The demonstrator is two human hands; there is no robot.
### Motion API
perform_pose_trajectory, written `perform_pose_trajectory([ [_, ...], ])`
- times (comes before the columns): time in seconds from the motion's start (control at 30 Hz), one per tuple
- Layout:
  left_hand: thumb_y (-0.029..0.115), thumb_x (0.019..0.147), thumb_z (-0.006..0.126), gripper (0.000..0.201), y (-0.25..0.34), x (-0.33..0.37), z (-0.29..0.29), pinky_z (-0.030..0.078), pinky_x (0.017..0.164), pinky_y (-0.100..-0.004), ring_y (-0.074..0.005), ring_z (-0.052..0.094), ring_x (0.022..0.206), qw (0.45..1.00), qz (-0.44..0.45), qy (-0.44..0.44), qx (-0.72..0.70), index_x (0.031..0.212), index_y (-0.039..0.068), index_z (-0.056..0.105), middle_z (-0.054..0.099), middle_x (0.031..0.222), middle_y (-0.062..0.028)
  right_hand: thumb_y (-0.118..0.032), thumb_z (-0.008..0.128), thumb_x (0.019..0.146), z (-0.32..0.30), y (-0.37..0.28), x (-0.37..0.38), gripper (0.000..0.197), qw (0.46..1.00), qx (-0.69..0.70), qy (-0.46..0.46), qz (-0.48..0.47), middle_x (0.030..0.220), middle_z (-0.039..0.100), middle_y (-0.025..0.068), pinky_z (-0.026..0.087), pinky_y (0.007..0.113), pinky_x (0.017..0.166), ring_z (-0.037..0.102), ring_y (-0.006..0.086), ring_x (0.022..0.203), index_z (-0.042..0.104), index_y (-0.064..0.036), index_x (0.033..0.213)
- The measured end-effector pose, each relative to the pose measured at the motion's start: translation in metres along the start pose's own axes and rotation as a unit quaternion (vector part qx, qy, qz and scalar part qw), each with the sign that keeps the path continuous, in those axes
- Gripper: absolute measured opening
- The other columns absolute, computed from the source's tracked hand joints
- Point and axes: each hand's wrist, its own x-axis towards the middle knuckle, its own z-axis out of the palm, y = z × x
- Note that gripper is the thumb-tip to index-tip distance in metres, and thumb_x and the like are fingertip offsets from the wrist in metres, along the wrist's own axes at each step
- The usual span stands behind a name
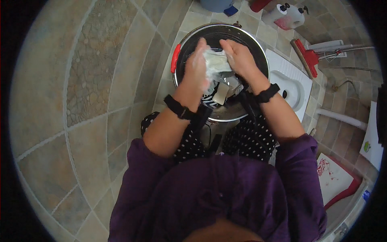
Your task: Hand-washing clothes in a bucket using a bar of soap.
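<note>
And here's the white cloth (217,61), dripping with suds, up above the metal basin (238,113), nearer its far rim than its near one! The left hand (196,67) has its fingers bent loosely round the cloth's left side, blurred, so how tightly I can't tell; over on the right, the right hand (240,58) has its fingers curled closed on the opposite edge. That two-sided hold likely holds the fabric spread, and being over the basin lets drips fall inside. Below, toward the near rim, a pale bar (220,94) lies by striped fabric (208,101), handily within reach. Red handle (175,58) on the left rim!
</note>
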Motion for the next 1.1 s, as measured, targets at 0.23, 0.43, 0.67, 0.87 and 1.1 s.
perform_pose_trajectory([
  [0.23, 0.041, 0.095, 0.039, 0.042, 0.012, 0.006, -0.008, 0.043, 0.091, -0.037, -0.0206, 0.055, 0.105, 0.96, 0.035, 0.041, 0.275, 0.116, 0.007, 0.054, 0.051, 0.124, -0.0092, -0.022, 0.066, 0.078, -0.029, -0.016, 0.003, 0.025, 0.978, 0.09, 0.027, -0.188, 0.091, 0.057, 0.0135, 0.044, 0.034, 0.072, 0.055, 0.0259, 0.087, 0.059, 0.0012, 0.082],
  [0.43, 0.046, 0.094, 0.041, 0.039, -0.02, 0.016, -0.043, 0.05, 0.074, -0.0335, -0.0143, 0.057, 0.094, 0.971, 0.006, -0.23, 0.065, 0.107, 0.012, 0.054, 0.056, 0.102, -0.0031, -0.028, 0.063, 0.08, 0.019, -0.081, -0.03, 0.03, 0.979, 0.116, -0.027, -0.166, 0.078, 0.054, 0.0174, 0.043, 0.042, 0.066, 0.054, 0.0383, 0.076, 0.053, -0.0005, 0.08],
  [0.67, 0.044, 0.094, 0.041, 0.034, -0.014, -0.009, -0.025, 0.052, 0.064, -0.0344, -0.0147, 0.062, 0.08, 0.97, 0.059, -0.074, 0.224, 0.099, 0.014, 0.056, 0.061, 0.087, -0.0006, -0.022, 0.056, 0.086, 0.046, -0.057, -0.031, 0.023, 0.986, 0.024, 0.09, -0.139, 0.072, 0.057, 0.018, 0.044, 0.043, 0.06, 0.055, 0.0393, 0.068, 0.053, -0.0015, 0.075],
  [0.87, 0.032, 0.093, 0.047, 0.021, -0.03, 0.014, -0.015, 0.052, 0.073, -0.0369, -0.017, 0.062, 0.086, 0.996, -0.078, 0.026, -0.036, 0.101, 0.014, 0.056, 0.061, 0.097, -0.0032, -0.029, 0.053, 0.083, 0.025, -0.026, -0.012, 0.027, 0.989, -0.047, 0.129, -0.056, 0.074, 0.058, 0.0224, 0.045, 0.047, 0.062, 0.057, 0.0417, 0.071, 0.057, -0.0033, 0.075],
  [1.1, 0.031, 0.096, 0.039, 0.028, -0.031, 0.004, 0.004, 0.051, 0.077, -0.0362, -0.0198, 0.061, 0.087, 0.997, -0.07, 0.016, 0.004, 0.103, 0.01, 0.056, 0.061, 0.1, -0.0053, -0.029, 0.051, 0.085, 0.008, -0.004, 0.005, 0.027, 0.989, -0.037, 0.083, 0.12, 0.078, 0.061, 0.0206, 0.046, 0.041, 0.067, 0.06, 0.0357, 0.076, 0.06, -0.0037, 0.081],
])
